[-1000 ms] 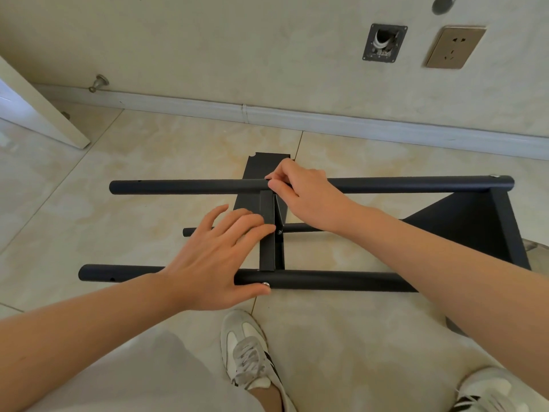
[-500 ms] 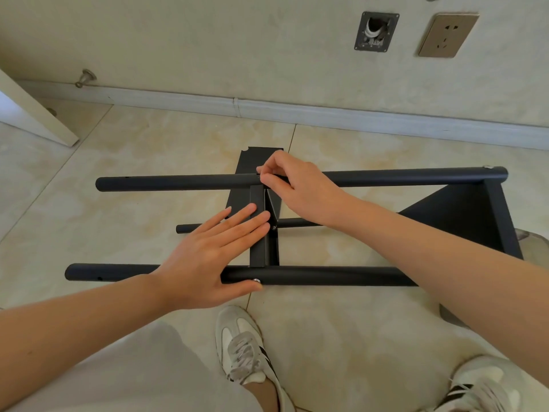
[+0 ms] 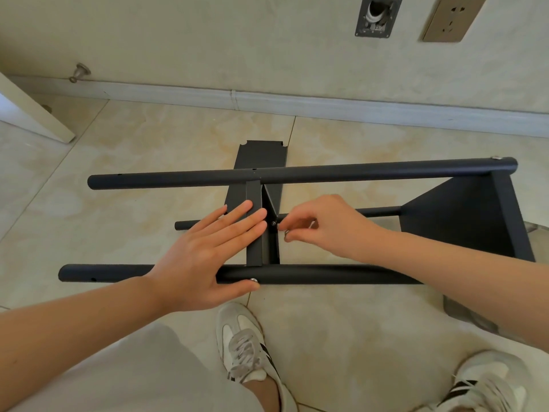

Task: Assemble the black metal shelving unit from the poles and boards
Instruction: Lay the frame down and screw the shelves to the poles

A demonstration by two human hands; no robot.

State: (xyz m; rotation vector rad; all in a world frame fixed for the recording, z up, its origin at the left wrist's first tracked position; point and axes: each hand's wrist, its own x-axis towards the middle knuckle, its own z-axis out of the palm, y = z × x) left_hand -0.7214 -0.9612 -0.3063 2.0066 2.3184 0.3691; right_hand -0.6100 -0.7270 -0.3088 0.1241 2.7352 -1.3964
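The black shelving unit lies on its side on the tiled floor. Its far pole [image 3: 326,172] and near pole [image 3: 326,274] run left to right, with a thinner lower pole [image 3: 377,212] between them. A middle board [image 3: 255,233] stands on edge between the poles; a second board [image 3: 463,221] closes the right end. My left hand [image 3: 205,254] lies flat, fingers spread, against the middle board and the near pole. My right hand [image 3: 323,224] pinches a small silver screw [image 3: 286,232] at the board's corner on the thin pole.
A wall with a baseboard [image 3: 297,102] runs behind the unit, with a socket [image 3: 451,17] and an open wall box [image 3: 375,16]. A door edge [image 3: 32,117] and a doorstop [image 3: 79,71] are at the left. My shoes [image 3: 246,343] stand just before the near pole.
My right hand has left the far pole and come down to the board's corner at the thin pole. My left hand stays flat on the board.
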